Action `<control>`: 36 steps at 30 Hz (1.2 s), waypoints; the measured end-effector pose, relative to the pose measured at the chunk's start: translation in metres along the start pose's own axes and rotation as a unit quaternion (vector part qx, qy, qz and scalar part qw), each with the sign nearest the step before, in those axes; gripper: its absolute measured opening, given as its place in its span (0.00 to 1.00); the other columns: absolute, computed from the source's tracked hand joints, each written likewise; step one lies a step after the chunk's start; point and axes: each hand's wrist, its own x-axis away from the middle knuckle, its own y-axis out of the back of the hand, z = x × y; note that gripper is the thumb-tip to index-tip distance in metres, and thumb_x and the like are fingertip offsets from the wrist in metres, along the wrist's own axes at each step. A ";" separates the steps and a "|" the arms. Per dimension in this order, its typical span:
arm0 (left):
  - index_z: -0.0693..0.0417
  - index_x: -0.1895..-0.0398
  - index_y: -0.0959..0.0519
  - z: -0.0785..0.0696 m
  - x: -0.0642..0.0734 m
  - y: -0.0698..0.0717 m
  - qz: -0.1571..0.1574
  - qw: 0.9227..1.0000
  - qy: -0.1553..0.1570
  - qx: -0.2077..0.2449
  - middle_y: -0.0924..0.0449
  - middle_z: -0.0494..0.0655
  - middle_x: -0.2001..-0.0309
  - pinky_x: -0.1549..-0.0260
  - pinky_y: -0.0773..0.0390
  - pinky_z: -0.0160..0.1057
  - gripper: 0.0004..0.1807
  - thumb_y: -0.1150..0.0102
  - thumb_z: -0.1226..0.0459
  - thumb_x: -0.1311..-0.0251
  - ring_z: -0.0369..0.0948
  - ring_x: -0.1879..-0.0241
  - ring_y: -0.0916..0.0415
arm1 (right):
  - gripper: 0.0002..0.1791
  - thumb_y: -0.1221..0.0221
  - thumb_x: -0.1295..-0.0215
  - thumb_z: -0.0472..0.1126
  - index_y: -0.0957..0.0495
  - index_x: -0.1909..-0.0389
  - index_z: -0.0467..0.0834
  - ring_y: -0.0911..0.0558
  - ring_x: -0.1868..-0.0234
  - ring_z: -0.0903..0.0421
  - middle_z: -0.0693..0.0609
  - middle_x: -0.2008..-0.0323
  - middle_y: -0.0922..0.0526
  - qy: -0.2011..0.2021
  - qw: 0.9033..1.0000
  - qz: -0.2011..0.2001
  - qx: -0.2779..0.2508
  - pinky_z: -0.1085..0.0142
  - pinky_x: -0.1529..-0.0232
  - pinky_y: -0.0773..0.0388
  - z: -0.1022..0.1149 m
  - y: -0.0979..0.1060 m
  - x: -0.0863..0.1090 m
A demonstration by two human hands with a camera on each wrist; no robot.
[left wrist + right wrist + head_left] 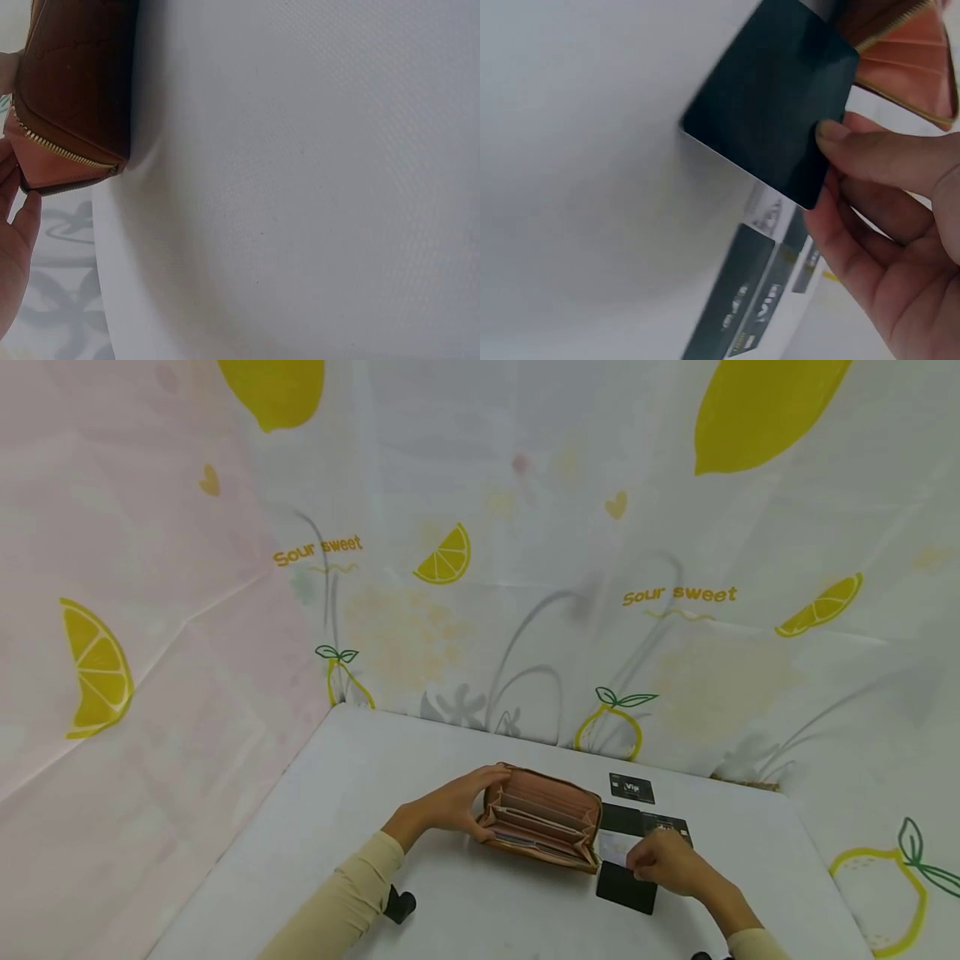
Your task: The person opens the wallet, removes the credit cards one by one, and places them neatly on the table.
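A brown zip-around wallet (546, 791) stands unzipped on the white table, its pink pleated compartments facing up, with thin cards or papers inside. My left hand (456, 803) grips its left end, thumb on the near side and fingers at the far side. The left wrist view shows the brown outer cover and brass zipper (64, 148). My right hand (671, 862) pinches a dark card (769, 97) between thumb and fingers, just off the wallet's right end. The card is tilted, its plain face toward the right wrist camera.
Beyond the right hand lie a black Vip card (632, 787), another black card (621, 818), a partly covered dark card (672, 826) and a pale printed card (613, 846). A small black object (401, 905) shows beside the left sleeve. Lemon-printed sheeting (517, 635) walls the table's back and left.
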 end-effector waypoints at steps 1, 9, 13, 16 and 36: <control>0.49 0.23 0.48 0.000 0.000 0.000 0.000 1.000 0.000 0.000 0.51 0.45 0.24 0.32 0.41 0.47 0.56 0.24 0.54 0.52 0.43 0.25 0.56 | 0.09 0.33 0.47 0.28 0.14 0.74 0.46 0.26 0.75 0.68 0.61 0.75 0.16 -0.006 1.000 -0.005 0.006 0.67 0.75 0.27 -0.001 -0.002 -0.001; 0.51 0.23 0.47 -0.002 0.002 0.001 -0.002 1.000 0.007 0.000 0.51 0.48 0.24 0.34 0.38 0.52 0.56 0.24 0.52 0.53 0.47 0.26 0.54 | 0.07 0.33 0.48 0.27 0.12 0.70 0.41 0.18 0.70 0.62 0.53 0.71 0.13 -0.064 0.997 -0.029 0.035 0.61 0.68 0.20 -0.002 -0.014 -0.004; 0.49 0.23 0.48 -0.002 0.001 0.001 -0.002 1.000 0.009 -0.002 0.52 0.47 0.24 0.33 0.39 0.48 0.56 0.24 0.53 0.52 0.45 0.25 0.55 | 0.07 0.33 0.48 0.26 0.13 0.70 0.39 0.16 0.69 0.59 0.51 0.70 0.13 -0.053 0.997 -0.044 0.038 0.66 0.72 0.20 -0.001 -0.017 -0.003; 0.50 0.23 0.48 -0.002 0.000 0.001 -0.002 1.000 0.006 0.001 0.52 0.46 0.24 0.33 0.40 0.48 0.56 0.24 0.54 0.53 0.44 0.26 0.55 | 0.07 0.33 0.48 0.26 0.13 0.70 0.39 0.18 0.71 0.61 0.51 0.71 0.14 -0.047 0.997 -0.050 0.043 0.69 0.73 0.21 -0.001 -0.018 -0.002; 0.45 0.23 0.47 0.001 -0.003 0.001 0.005 1.000 0.012 0.014 0.54 0.45 0.24 0.34 0.39 0.51 0.51 0.30 0.49 0.47 0.44 0.25 0.56 | 0.08 0.31 0.48 0.28 0.15 0.71 0.44 0.21 0.69 0.64 0.59 0.70 0.17 -0.051 0.978 -0.168 0.114 0.70 0.69 0.21 0.017 -0.022 -0.005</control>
